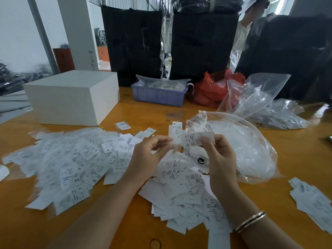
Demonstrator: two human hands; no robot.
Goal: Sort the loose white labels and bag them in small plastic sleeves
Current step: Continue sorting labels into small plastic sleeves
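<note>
A: Where were the labels relative to the hands?

B: The loose white labels [75, 164] lay spread over the orange table [296, 180], mostly left of and beneath both wrists. The left hand [147, 155] was raised above them, pinching an upright label marked XL [176, 131] between thumb and fingertips. The right hand [221, 159] was just beside it, fingers curled round a label marked S [195, 139] and a small plastic sleeve [197, 123].

A: And the bags?

B: A large clear bag of sleeves [251, 150] lay just right of the right hand. A white box [71, 97] and a purple basket [158, 96] sat farther back.
</note>
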